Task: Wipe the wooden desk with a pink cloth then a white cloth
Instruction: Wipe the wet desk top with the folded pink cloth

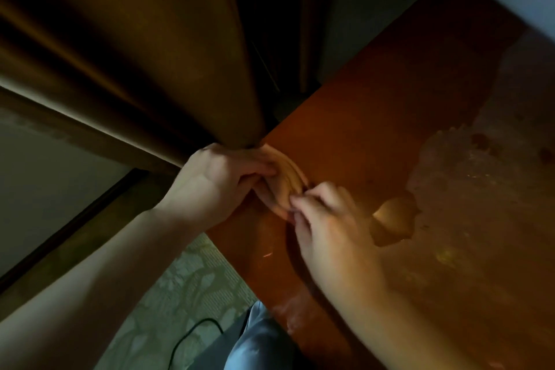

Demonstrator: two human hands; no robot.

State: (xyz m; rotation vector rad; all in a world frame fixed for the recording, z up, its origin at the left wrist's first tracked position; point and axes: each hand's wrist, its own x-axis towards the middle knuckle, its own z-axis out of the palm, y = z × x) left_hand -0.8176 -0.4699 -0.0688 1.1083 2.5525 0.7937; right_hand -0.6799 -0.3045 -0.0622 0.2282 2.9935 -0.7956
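Pinkish folded cloth (289, 182) is sitting right at the left edge of the reddish-brown wooden desk (375, 114), by the corner nearest the curtain. It's bunched into a few layered folds and tbh looks more peach than pink in this dim warm light. My left hand (222, 180) has it from the outer side of the desk: thumb laid over the top of the folds, fingers curled in underneath, so that's a proper hold. My right hand (327, 225) is over the desk top just beside it, fingers bent, fingertips (295, 204) pinching the near end of the same cloth. It's a bit blurry there, so I can't tell how many fingers are actually on it. Further in on the desk, away from the cloth, the finish is worn off in a big pale blotchy patch (480, 189), with a bright shiny spot (393, 213) at its edge, near my right hand. Off the desk's left corner hangs a heavy brown curtain (135, 54), its folds coming down to just beside my left hand. Below the desk's left edge there's a pale green patterned carpet (180, 288) with a thin black cable (192, 327) lying on it. A bit of grey-blue fabric (258, 342) on my leg sits up against the desk's near edge.
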